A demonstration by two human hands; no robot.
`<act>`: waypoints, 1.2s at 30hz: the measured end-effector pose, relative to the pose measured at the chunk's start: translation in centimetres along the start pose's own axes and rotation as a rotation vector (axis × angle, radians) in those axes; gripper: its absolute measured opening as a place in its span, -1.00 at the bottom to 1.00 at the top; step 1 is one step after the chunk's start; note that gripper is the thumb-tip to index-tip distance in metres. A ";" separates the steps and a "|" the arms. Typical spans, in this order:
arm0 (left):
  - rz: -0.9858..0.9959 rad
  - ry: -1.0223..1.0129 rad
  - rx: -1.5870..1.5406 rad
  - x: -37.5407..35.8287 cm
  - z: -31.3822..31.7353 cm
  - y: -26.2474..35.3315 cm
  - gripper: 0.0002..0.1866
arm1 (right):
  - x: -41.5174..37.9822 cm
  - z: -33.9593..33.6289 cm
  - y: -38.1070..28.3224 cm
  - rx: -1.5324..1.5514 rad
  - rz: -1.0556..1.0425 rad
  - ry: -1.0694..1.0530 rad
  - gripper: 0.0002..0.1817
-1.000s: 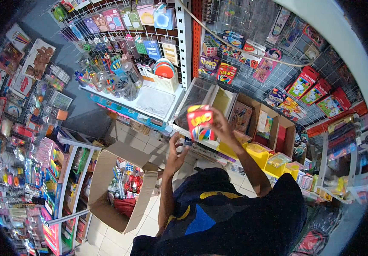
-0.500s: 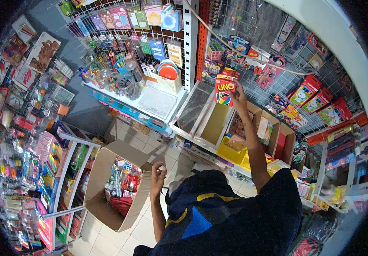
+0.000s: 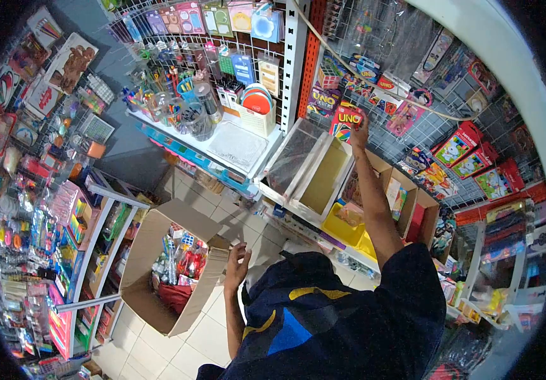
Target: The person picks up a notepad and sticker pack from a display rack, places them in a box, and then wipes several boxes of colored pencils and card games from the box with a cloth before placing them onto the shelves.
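Note:
My right hand (image 3: 360, 134) grips a red UNO card box (image 3: 347, 121) by its right side, up at the wire grid wall. Just left of it, a purple UNO box (image 3: 323, 101) rests by the grid. My left hand (image 3: 237, 266) is beside the right edge of an open cardboard box (image 3: 152, 253), its fingers partly bent; whether it touches the box or holds anything small is unclear. Inside the cardboard box lie packaged goods, among them a red bag (image 3: 175, 296) and some clear-wrapped items.
Below my right arm are a yellow tray (image 3: 342, 226) and an olive-bottomed bin (image 3: 325, 175). A white shelf (image 3: 238, 147) holds pens in cups at upper centre. Packaged goods hang at the left and right. Tiled floor (image 3: 203, 339) shows around the cardboard box.
The red UNO box, in my right hand, now sits closer to the grid beside the purple box. The view has shifted slightly. My left hand stays near the cardboard box.

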State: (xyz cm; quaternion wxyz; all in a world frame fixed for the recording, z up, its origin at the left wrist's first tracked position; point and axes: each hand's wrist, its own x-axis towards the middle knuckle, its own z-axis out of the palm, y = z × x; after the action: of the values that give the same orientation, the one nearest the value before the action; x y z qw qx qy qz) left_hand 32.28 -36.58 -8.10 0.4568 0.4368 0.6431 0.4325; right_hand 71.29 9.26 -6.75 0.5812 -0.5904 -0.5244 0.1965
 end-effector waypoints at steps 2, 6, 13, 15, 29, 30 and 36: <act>0.025 0.007 0.041 -0.6 0.0 0.1 -0.65 | 0.1 0.2 0.5 -0.024 0.049 -0.002 -0.26; 0.065 0.066 0.053 -1.9 -0.2 0.0 -0.68 | -0.3 0.6 1.3 0.001 -0.100 -0.014 -0.22; 0.048 0.054 0.084 -3.8 -1.3 0.5 -0.72 | -7.3 0.4 -1.9 -0.283 -0.072 0.038 -0.48; 0.115 0.061 0.093 -3.7 -1.6 0.3 -0.71 | -6.9 0.1 -8.0 -0.070 -0.152 -0.005 -0.56; 0.033 0.023 0.098 -2.0 0.3 1.2 -0.69 | 9.3 2.2 -8.8 1.517 0.844 0.107 -0.80; -0.032 0.024 0.144 -2.4 0.4 1.1 -0.68 | 8.9 2.1 -8.6 1.492 0.778 0.115 -0.85; -0.003 -0.020 0.170 -2.2 0.4 -1.0 -0.66 | 5.7 0.4 -12.2 1.393 0.794 -0.024 -0.95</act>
State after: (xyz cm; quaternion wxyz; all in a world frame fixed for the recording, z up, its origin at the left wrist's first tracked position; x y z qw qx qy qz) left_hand 32.90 -38.88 -8.65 0.4251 0.4772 0.6737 0.3710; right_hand 68.31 11.56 6.17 0.6972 -0.2320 -0.0382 0.6772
